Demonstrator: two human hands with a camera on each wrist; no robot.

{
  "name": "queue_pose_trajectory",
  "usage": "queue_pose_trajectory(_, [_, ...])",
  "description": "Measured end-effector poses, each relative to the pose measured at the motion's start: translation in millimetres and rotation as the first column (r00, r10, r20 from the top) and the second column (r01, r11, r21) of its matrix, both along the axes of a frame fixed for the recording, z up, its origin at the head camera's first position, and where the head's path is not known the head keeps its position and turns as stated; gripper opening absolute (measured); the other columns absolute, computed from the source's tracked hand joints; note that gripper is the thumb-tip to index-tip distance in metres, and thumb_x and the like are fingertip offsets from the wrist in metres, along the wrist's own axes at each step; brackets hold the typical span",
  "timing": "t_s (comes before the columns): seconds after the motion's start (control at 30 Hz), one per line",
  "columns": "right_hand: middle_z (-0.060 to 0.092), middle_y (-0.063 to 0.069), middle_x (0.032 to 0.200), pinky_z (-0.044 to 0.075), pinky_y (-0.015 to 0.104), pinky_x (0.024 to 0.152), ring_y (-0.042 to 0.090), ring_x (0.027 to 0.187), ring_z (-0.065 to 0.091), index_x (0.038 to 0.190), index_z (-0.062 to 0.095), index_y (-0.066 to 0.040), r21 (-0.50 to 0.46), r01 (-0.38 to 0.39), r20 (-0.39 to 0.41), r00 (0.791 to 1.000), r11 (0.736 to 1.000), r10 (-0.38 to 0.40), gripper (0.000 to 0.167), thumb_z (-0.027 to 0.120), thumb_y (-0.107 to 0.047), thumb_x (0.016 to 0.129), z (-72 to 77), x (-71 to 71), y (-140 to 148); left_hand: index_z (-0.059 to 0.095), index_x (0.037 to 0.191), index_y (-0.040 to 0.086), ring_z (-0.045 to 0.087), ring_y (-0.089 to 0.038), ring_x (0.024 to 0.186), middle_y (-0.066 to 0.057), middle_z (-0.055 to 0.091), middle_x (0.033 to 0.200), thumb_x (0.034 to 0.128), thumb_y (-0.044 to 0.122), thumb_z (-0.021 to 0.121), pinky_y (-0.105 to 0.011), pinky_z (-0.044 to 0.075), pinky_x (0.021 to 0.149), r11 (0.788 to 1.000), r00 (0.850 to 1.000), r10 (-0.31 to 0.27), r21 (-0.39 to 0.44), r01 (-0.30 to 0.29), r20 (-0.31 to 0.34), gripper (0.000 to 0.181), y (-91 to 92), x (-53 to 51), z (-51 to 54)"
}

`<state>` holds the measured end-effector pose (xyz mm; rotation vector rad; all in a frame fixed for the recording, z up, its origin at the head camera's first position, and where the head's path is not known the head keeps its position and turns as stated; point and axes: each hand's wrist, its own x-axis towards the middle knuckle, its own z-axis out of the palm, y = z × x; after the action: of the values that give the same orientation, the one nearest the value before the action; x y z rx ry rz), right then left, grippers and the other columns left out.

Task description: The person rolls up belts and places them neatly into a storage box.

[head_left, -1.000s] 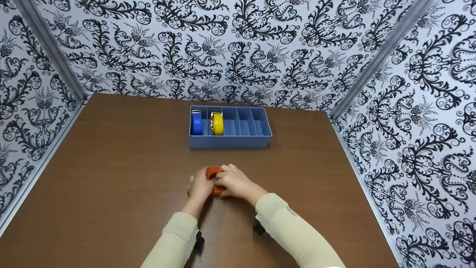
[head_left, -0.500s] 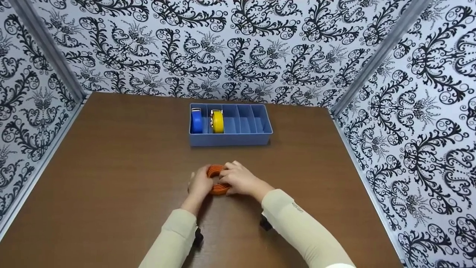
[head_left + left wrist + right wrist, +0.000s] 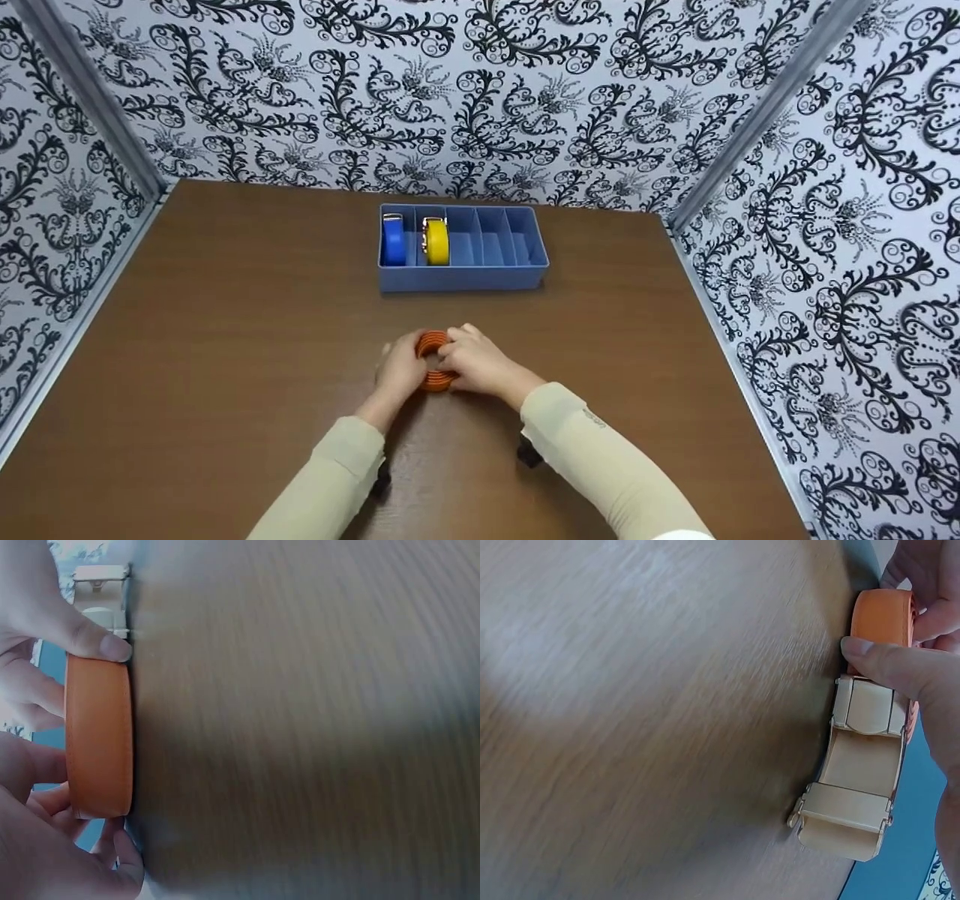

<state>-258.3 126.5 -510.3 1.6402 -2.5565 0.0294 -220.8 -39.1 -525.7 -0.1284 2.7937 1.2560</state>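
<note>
A coiled orange belt (image 3: pixel 436 382) stands on its edge at the middle of the table, its round opening facing up in the head view. My left hand (image 3: pixel 400 370) grips the coil's left side. My right hand (image 3: pixel 478 361) holds its right side, fingers reaching over the rim. In the right wrist view, my right thumb presses the strap just beside the gold buckle (image 3: pixel 851 765), which sticks out from the coil. The left wrist view shows the strap's smooth outer face between both hands. Part of the inner coil is hidden by fingers.
Beyond the hands stands a blue-grey divided tray (image 3: pixel 461 280). A rolled blue belt (image 3: pixel 394 242) is in its leftmost compartment and a rolled yellow belt (image 3: pixel 436 244) in the second. Patterned walls (image 3: pixel 480 97) enclose the brown table (image 3: pixel 247 315) at the back and sides.
Both hands keep hold of the orange belt at nearly the same spot. The left forearm has swung slightly left; the coil has barely shifted. The head view has tilted a little.
</note>
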Motion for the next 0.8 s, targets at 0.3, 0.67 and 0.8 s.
queue_pose_trajectory(0.3, [0.064,-0.01,0.086,0.034,0.034,0.072,0.018,0.082,0.046,0.088,0.08,-0.02,0.029,0.021,0.027,0.999,0.999,-0.022,0.025,0.086,-0.032,0.069,5.5,0.9,-2.8,0.053,0.136,-0.004,0.039,-0.047,0.128,-0.025,0.047,0.14,0.0864,0.01,0.069,-0.056,0.031,0.106,0.976,0.976,-0.216,-0.025,0.215,-0.032,0.054,-23.3,-6.8,15.2])
queue_pose_trajectory(0.67, [0.066,-0.01,0.088,0.036,0.036,0.08,0.018,0.086,0.047,0.089,0.079,-0.021,-0.002,0.03,0.037,0.999,1.0,-0.029,0.022,0.085,-0.032,0.072,2.6,2.5,-0.8,0.07,0.122,0.017,0.036,-0.047,0.132,-0.013,0.039,0.149,0.0871,0.004,0.068,-0.066,0.039,0.094,0.585,0.672,-0.731,-0.617,0.526,-0.119,0.037,-47.3,-3.1,25.9])
queue_pose_trajectory(0.8, [0.067,-0.011,0.087,0.035,0.037,0.083,0.018,0.087,0.047,0.089,0.079,-0.021,-0.009,0.011,0.052,0.999,1.0,-0.011,0.021,0.085,-0.033,0.073,1.6,-2.8,2.2,0.071,0.119,0.016,0.036,-0.043,0.133,-0.011,0.046,0.144,0.0937,0.006,0.062,-0.064,0.038,0.097,0.553,0.64,-0.758,-0.646,0.527,-0.126,0.028,-51.1,-4.5,18.4])
